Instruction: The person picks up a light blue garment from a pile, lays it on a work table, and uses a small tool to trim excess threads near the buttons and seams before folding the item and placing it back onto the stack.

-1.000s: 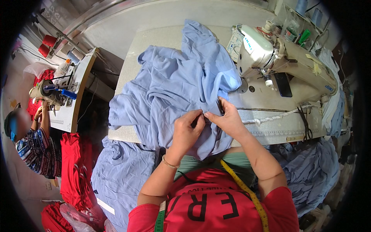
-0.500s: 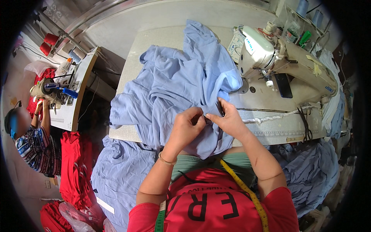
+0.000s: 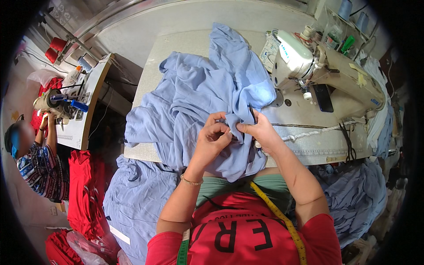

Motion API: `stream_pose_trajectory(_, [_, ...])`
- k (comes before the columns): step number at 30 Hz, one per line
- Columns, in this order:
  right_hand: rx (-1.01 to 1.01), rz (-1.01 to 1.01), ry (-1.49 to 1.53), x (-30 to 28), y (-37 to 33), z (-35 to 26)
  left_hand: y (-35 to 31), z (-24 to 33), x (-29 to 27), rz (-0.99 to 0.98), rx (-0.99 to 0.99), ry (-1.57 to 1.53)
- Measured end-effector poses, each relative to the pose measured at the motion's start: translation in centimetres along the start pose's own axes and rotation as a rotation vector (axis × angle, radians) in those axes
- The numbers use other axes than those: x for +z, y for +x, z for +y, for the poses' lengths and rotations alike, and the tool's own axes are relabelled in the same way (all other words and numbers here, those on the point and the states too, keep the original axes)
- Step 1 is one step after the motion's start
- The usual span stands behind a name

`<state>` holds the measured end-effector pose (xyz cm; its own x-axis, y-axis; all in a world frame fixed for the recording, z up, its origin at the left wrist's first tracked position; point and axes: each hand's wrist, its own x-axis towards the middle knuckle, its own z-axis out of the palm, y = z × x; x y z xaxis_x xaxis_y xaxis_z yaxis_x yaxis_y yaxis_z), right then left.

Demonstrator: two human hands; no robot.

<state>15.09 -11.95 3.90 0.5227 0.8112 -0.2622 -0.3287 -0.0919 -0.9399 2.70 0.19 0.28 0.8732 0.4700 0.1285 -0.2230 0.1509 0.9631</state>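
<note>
A light blue garment (image 3: 185, 92) lies crumpled over the sewing table, its near part hanging over the edge onto my lap. My left hand (image 3: 215, 137) pinches a small fold of it between thumb and fingertips. Close beside it, my right hand (image 3: 263, 134) presses its thumb on the same raised piece of cloth. A slim dark tool (image 3: 251, 112), seemingly thread snips, pokes out above the right fingers; most of it is hidden by that hand.
A sewing machine (image 3: 335, 75) stands at the right, with a dark phone (image 3: 323, 98) on its bed. Black scissors (image 3: 347, 141) lie near the table's right edge beside a twisted white cord (image 3: 309, 134). Blue cloth heaps (image 3: 139, 198) flank me. At far left a person (image 3: 39, 163) works at another machine.
The cloth edge between my hands has been lifted and turned up into view. My left fingers have spread a little, and the dark tool in my right hand now points more upward.
</note>
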Motion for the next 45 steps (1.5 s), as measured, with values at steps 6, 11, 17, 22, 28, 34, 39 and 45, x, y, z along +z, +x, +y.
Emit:
stream_pose_trajectory(6, [0.044,0.015,-0.206,0.5,1.8,-0.5,-0.1,0.9,-0.1,-0.023,0.000,-0.093])
stream_pose_trajectory(11, [-0.111,-0.015,-0.782,0.0,3.6,0.1,0.1,0.4,-0.3,0.021,-0.052,-0.167])
stream_pose_trajectory(17, [-0.148,0.052,-0.817,-2.1,0.5,-1.5,-0.1,-0.2,0.0,0.061,-0.051,-0.049])
stream_pose_trajectory(22, [-0.128,0.026,-0.558,-4.8,-1.3,-0.3,0.0,-0.7,0.1,0.066,-0.007,0.060])
stream_pose_trajectory(28, [-0.279,-0.024,-0.715,-0.2,-3.7,-0.7,0.0,-0.9,0.3,0.081,0.051,0.112])
stream_pose_trajectory(34, [-0.611,0.136,-1.069,0.9,-3.2,0.5,-0.1,-0.3,0.5,0.092,0.063,0.252])
stream_pose_trajectory(39, [-0.602,0.136,-1.184,1.1,-3.4,0.1,-0.2,-0.2,0.8,0.104,0.116,0.311])
stream_pose_trajectory(45, [-0.612,0.146,-1.245,1.1,-3.5,0.0,-0.3,0.5,1.2,0.115,0.079,0.363])
